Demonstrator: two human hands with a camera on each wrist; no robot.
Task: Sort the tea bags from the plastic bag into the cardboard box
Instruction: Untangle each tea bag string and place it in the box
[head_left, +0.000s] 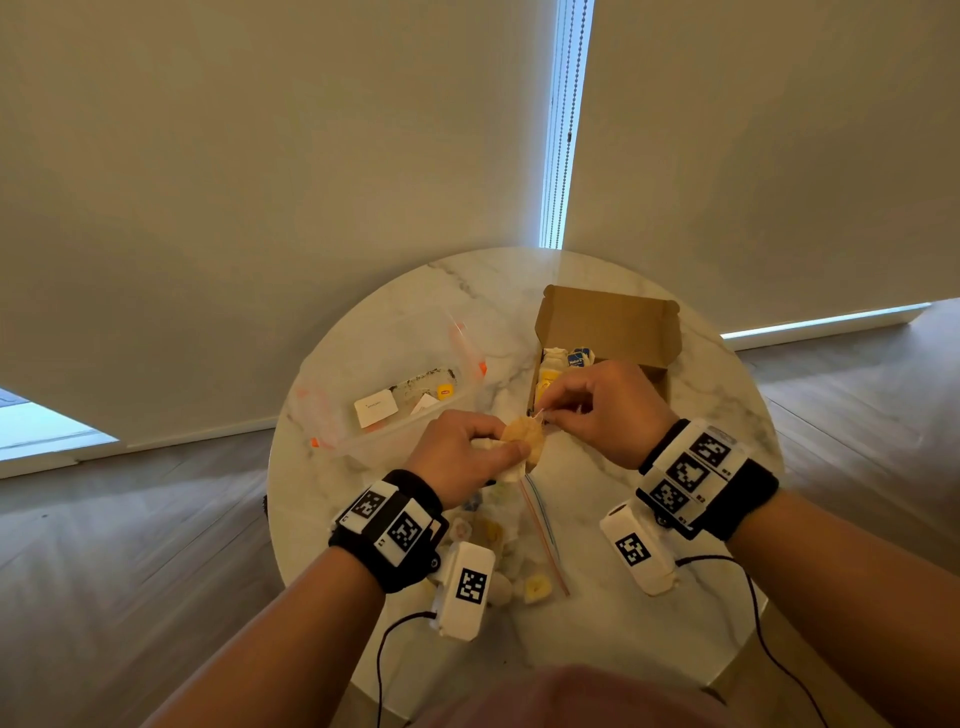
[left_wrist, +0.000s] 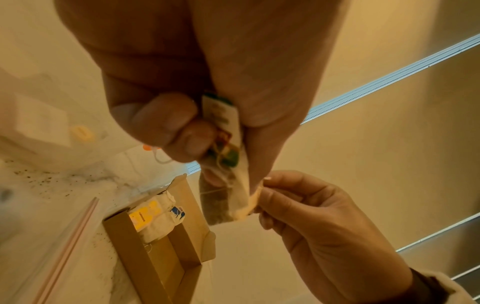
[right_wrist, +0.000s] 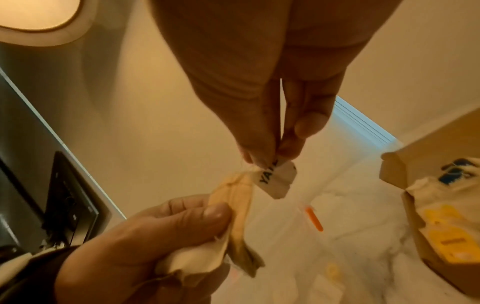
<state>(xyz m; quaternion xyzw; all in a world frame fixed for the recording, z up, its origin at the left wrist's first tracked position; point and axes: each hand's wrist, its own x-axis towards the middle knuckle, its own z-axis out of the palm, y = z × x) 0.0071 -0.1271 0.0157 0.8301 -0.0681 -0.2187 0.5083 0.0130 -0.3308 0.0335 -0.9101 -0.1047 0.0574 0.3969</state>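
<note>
Both hands are working over the marble table (head_left: 613, 613), just in front of the cardboard box (head_left: 608, 325), which is taken here as the landmark. The left hand (head_left: 457, 457) is gripping a bunch of tea bags (head_left: 522, 439), thumb and curled fingers closed round crumpled paper. The right hand (head_left: 602, 410) is pinching a white paper tag (right_wrist: 276, 181) between thumb and forefinger; the remaining fingers are loosely curled. The tag is joined to the bunch, apparently by its string, so the two hands are pulling apart along a line running left to right in front of the box.

The right hand is nearer the box, whose open tray lies just beyond its knuckles. The plastic bag (head_left: 514, 535) is lying nearer the person than the box, more tea bags inside it. A second clear bag (head_left: 395, 384) is lying left of the box.

Writing: the tag is showing "YA", the rest hidden by the fingers. A blue label in the box is too small to read with confidence.
</note>
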